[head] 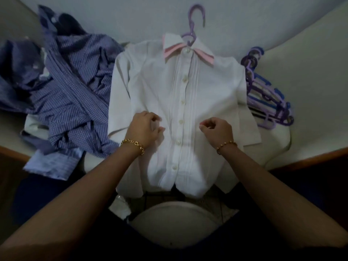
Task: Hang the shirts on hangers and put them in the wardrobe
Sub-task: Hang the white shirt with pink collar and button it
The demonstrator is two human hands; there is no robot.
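**Shirt is on its hanger: mind the lift**

Head view. The white shirt [156,91] lies flat and buttoned on the pale bed [310,63], right under your fingers. The purple hanger [194,19] is inside it, and its hook pokes out past the pink-edged collar [188,51], well beyond your fingertips.

Your left hand [145,127] sits over the cloth just left of the button strip [180,121], fingers [156,119] curled. Whether they pinch a fold or merely rest there cannot be told. Your right hand [218,130] sits just right of the strip, fingers [205,125] drawn into a loose fist with nothing visible inside. The strip runs between the two hands.

Outside your left fingers lies the heap of blue checked shirts [69,91], lapping against the white shirt's near sleeve. Outside your right fingers, past the other sleeve, is the stack of spare hangers [269,102], with that sleeve resting partly on it.

The likely trouble is in the pick-up. If you lift by the cloth at the waist instead of reaching up to the hook, the shoulders may slide off the hanger. The sleeve on the spare hangers could catch one and drag it along. The hem already overhangs the bed edge near you, so a tug towards yourself could pull everything to the floor.
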